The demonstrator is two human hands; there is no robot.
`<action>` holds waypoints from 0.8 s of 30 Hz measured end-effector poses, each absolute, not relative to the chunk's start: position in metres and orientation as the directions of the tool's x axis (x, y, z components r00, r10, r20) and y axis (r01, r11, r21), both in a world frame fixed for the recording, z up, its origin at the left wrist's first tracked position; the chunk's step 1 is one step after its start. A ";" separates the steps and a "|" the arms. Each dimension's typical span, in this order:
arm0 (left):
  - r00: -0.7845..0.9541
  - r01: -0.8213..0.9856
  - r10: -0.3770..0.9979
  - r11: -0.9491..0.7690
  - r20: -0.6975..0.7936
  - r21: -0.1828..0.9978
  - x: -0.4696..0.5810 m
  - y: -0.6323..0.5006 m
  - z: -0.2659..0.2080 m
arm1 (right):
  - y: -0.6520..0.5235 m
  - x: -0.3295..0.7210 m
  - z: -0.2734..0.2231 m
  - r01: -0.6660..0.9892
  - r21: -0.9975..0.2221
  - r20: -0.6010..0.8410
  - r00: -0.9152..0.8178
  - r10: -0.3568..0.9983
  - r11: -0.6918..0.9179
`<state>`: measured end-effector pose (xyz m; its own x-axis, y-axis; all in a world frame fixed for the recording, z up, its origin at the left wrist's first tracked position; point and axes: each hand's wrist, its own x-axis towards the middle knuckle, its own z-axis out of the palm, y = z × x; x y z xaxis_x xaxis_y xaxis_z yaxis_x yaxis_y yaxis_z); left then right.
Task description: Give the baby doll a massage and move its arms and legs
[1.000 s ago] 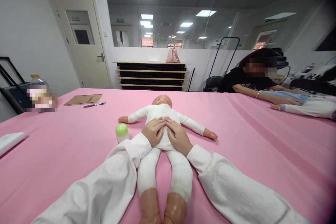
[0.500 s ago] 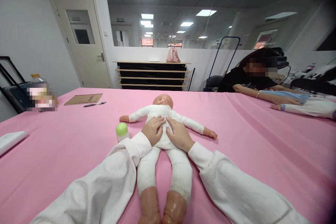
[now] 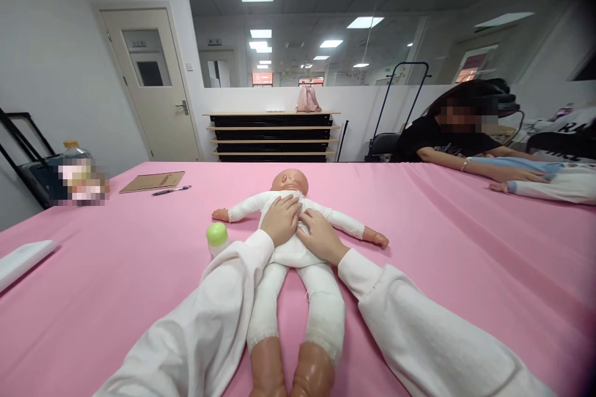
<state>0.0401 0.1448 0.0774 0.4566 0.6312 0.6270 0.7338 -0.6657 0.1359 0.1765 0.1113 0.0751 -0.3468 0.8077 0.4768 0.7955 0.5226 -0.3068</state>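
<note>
On the doll's torso [image 3: 292, 254], left hand [image 3: 282, 221] and right hand [image 3: 322, 237] rest unclenched, gripping nothing, and the work looks underway, how much remains anyone's guess

"What was the doll [image 3: 292, 254] made of, from where you stood?"
"Its body looked like matt white cloth; the lower legs [image 3: 267, 363] were smooth, slightly glossy plastic."
"And the table cover [image 3: 447, 285]?"
"Pink cloth, creased, with a soft sheen. The green cap [image 3: 216, 234] looked like smooth plastic, the notebook [image 3: 151, 182] like matt brown card."
</note>
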 end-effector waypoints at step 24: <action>-0.017 0.857 0.894 -0.217 0.447 0.467 0.030 0.145 0.067 | 0.152 0.212 0.039 0.845 -0.446 0.252 -0.198 0.947 0.295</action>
